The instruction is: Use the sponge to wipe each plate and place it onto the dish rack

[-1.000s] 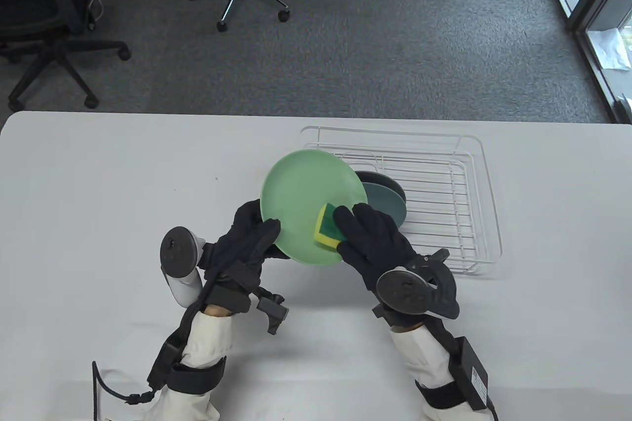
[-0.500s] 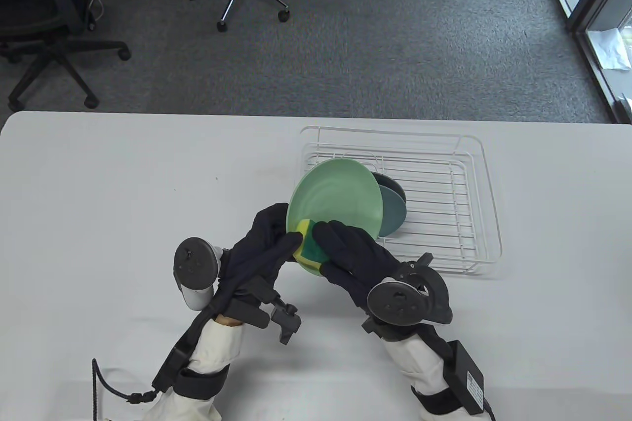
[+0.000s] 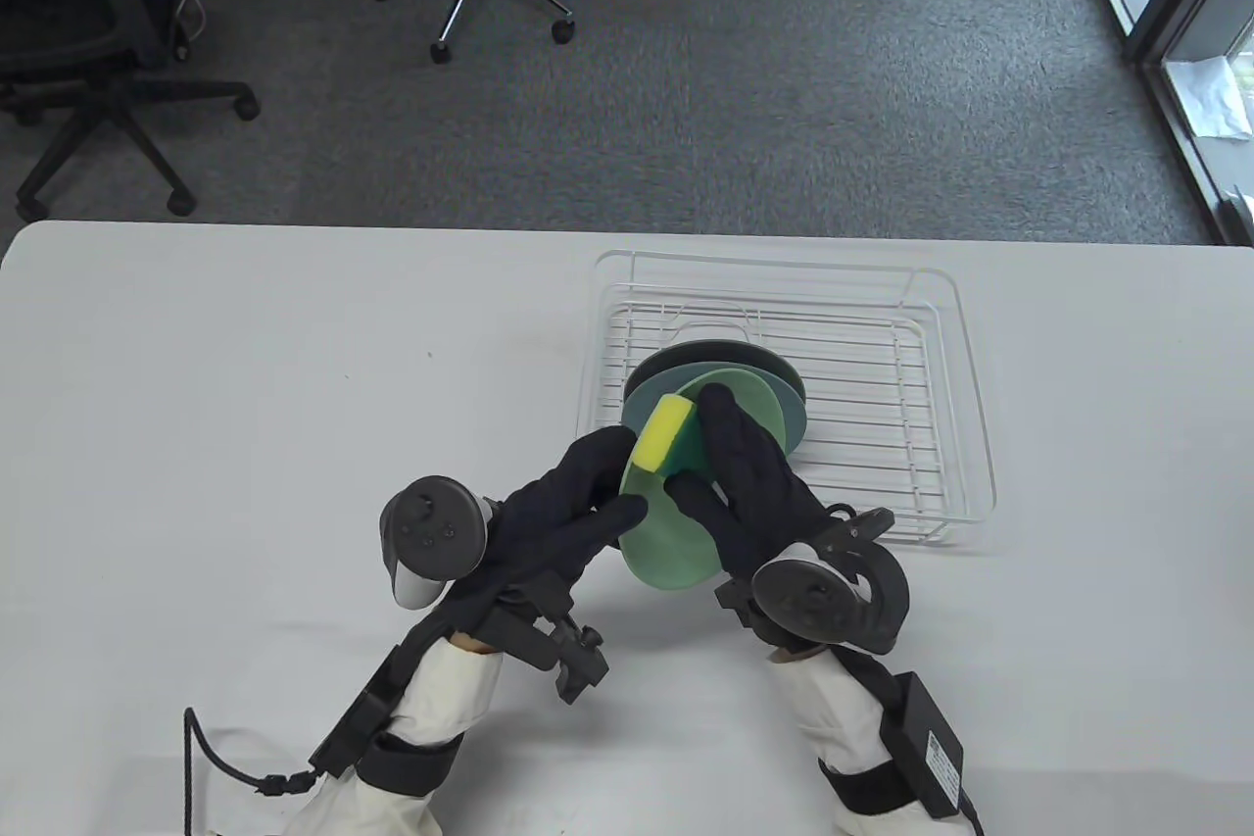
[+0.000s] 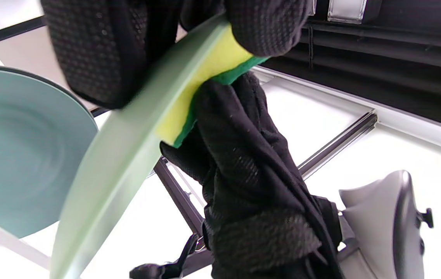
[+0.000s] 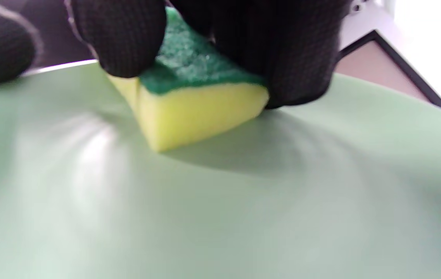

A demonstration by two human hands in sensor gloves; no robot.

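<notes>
I find almost nothing to read here. The one label is a white sticker on the black box [image 3: 926, 740] strapped to the right forearm, at about five o'clock in the table view; its print is perhaps a few lines of text, too small for me to make out.

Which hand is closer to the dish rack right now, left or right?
Right. The right hand, pressing the sponge on the light green plate, reaches over the dish rack front-left corner; the left hand grips the plate's other side, short of it.
</notes>
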